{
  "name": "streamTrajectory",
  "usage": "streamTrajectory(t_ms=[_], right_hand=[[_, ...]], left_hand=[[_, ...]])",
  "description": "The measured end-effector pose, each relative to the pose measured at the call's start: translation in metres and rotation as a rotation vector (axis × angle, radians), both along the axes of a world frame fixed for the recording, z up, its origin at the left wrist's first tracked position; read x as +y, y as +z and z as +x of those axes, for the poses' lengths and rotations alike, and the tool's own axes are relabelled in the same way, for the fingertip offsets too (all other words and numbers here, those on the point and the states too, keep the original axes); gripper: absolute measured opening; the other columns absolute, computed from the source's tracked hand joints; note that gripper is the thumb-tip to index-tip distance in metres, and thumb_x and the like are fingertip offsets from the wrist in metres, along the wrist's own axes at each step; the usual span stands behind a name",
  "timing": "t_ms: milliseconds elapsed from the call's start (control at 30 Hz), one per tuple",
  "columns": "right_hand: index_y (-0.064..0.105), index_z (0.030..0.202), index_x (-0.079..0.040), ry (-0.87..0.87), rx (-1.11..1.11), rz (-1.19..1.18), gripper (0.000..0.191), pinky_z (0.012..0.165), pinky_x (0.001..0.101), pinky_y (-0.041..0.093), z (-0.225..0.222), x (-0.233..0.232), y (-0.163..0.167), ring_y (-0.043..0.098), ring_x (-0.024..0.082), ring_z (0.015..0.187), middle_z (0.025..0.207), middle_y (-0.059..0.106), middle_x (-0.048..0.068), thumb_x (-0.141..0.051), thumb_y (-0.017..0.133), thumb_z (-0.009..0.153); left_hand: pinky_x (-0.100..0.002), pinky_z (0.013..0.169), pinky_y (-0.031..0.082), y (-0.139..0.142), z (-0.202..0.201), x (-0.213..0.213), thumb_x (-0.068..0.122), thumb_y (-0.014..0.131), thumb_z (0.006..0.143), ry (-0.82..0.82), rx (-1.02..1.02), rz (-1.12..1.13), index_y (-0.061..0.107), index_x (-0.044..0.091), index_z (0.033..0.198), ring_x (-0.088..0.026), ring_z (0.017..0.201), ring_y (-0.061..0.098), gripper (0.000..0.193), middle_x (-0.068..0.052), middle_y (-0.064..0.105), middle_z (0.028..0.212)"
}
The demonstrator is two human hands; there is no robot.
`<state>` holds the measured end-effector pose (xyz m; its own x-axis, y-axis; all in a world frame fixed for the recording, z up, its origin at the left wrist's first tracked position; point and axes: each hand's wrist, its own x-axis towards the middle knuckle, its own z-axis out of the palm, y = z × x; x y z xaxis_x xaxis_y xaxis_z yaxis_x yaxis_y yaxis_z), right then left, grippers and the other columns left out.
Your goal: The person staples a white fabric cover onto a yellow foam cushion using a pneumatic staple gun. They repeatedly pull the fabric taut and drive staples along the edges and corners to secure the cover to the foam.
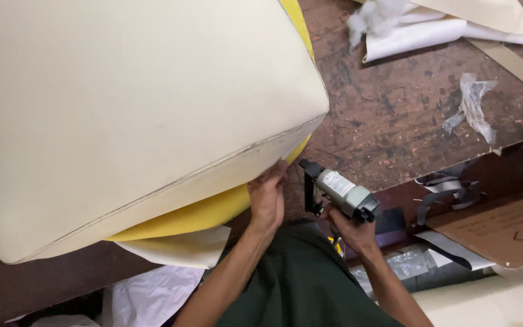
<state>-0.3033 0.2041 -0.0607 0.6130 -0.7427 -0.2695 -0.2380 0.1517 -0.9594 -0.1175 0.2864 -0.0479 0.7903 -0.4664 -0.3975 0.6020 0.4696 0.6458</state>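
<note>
left hand (267, 197): grip closed on the lower edge of the cream seat cushion (134, 115), fingers curled up under the cover at its near right corner.
right hand (349, 229): grip wrapped around the handle of a pneumatic staple gun (338, 192), nose pointing up-left toward the cushion corner.
gun to cushion: nose tip just beside the cushion edge, not touching; narrow gap between it and the left hand's fingers.
cushion: large, cream cover with piped seam along the lower edge; fills the upper left of the view, rests on the table (388, 115), overhangs its near edge.
yellow foam (204, 215): shows below the seam and along the right corner, uncovered there.
cream fabric flap (180, 248): hangs loose under the foam.
open room: bare worn table surface right of the cushion, well apart from the hands.
table far side: white fabric roll (431, 33), wadding tuft (373, 15), crumpled clear plastic (472, 104).
lower right: cardboard sheet (497, 227) beyond the table edge.
</note>
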Motion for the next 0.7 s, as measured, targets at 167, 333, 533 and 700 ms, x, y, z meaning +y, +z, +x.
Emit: streamTrajectory(t_ms=[167,333,533,700], right_hand=[[0.072,0.102,0.001,-0.016,0.03,-0.017,0.014,0.051,0.0272,0.048,-0.003,0.002,-0.003,0.061,0.009,0.06,0.079,0.073,0.005,-0.003,0.07,0.089],[0.073,0.102,0.0,-0.053,-0.035,-0.644,0.021,0.068,0.0302,0.058,0.012,0.009,0.004,0.073,0.013,0.078,0.087,0.075,0.007,-0.006,0.082,0.084],[0.068,0.116,0.008,-0.09,-0.171,-0.605,0.047,0.08,0.0329,0.06,0.038,0.007,0.022,0.076,0.021,0.09,0.101,0.075,0.015,-0.002,0.082,0.073],[0.07,0.112,0.006,-0.061,-0.231,-0.676,0.034,0.086,0.0342,0.061,0.048,0.003,0.028,0.077,0.028,0.099,0.111,0.074,0.019,-0.001,0.08,0.08]], left_hand=[[-0.031,0.078,0.051,-0.012,0.011,-0.016,-0.002,0.08,0.087,0.021,-0.261,0.129,0.07,0.004,0.106,-0.016,0.09,0.064,0.022,-0.004,0.07,0.101],[-0.035,0.086,0.058,-0.011,0.009,-0.023,-0.006,0.071,0.088,0.108,-0.609,0.375,0.071,-0.004,0.095,-0.019,0.091,0.07,0.007,-0.009,0.074,0.095],[-0.034,0.086,0.058,-0.005,0.006,-0.023,-0.003,0.071,0.093,0.1,-0.62,0.371,0.066,-0.006,0.108,-0.02,0.092,0.068,0.016,-0.011,0.071,0.1],[-0.036,0.089,0.06,-0.007,0.008,-0.025,-0.005,0.07,0.089,0.085,-0.63,0.4,0.065,-0.005,0.116,-0.021,0.099,0.07,0.027,-0.01,0.071,0.109]])
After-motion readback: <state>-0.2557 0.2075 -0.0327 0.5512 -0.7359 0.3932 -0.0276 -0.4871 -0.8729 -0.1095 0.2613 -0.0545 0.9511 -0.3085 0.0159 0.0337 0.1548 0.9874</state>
